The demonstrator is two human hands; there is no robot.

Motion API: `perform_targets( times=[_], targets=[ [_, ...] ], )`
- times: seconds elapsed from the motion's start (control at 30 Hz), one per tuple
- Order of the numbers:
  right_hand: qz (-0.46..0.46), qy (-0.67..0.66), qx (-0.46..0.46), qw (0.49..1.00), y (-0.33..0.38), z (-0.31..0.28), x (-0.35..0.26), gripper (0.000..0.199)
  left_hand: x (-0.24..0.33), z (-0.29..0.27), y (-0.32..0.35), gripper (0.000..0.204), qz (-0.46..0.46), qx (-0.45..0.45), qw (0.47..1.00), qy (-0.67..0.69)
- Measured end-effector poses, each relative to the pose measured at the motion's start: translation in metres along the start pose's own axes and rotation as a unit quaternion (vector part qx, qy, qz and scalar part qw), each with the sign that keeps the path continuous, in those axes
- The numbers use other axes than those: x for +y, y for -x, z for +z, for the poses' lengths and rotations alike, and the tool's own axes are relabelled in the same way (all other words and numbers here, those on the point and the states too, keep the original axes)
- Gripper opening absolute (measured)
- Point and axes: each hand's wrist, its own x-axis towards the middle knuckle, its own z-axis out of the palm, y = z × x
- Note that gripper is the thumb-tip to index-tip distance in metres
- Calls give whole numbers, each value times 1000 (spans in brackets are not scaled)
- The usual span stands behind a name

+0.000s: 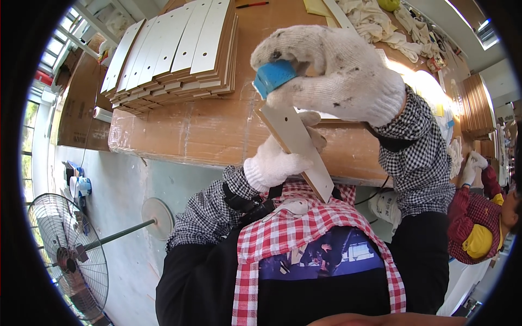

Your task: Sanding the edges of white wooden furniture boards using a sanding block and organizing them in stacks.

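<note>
Bright daylight, entering through windows (51, 60) at upper left (slightly overexposed). Glare patch blown out on bench (418, 81) at right. Soft shadows only. Strong fisheye bending near rim; black vignette outside circle. Sharp centre focus.

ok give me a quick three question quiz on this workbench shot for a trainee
1. True or false: the right hand grips a blue block pressed at the end of the white panel.
2. Which hand steadies the panel from below?
A. left hand
B. a co-worker's hand
C. neither
3. Fill in: the stack of panels lies on a bench covered with ____.

Key: 1 true; 2 A; 3 cardboard
</note>
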Motion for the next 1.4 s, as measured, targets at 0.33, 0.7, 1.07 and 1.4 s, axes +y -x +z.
perform_targets(
  times=[0.33,0.7,1.07,1.4],
  targets=[
    [-19,56,32,998,2,1,-4,43,-2,2,-1,61,18,13,1000,15],
    [-76,209,-76,972,-1,4,-19,44,1,-3,-1,43,1,-24,995,-92],
    [33,68,-24,997,1,-4,-25,46,1,3,0,60,7,14,997,-77],
    [14,116,-43,992,2,1,-20,40,-6,-3,1,48,-7,-17,996,-92]
  ],
)
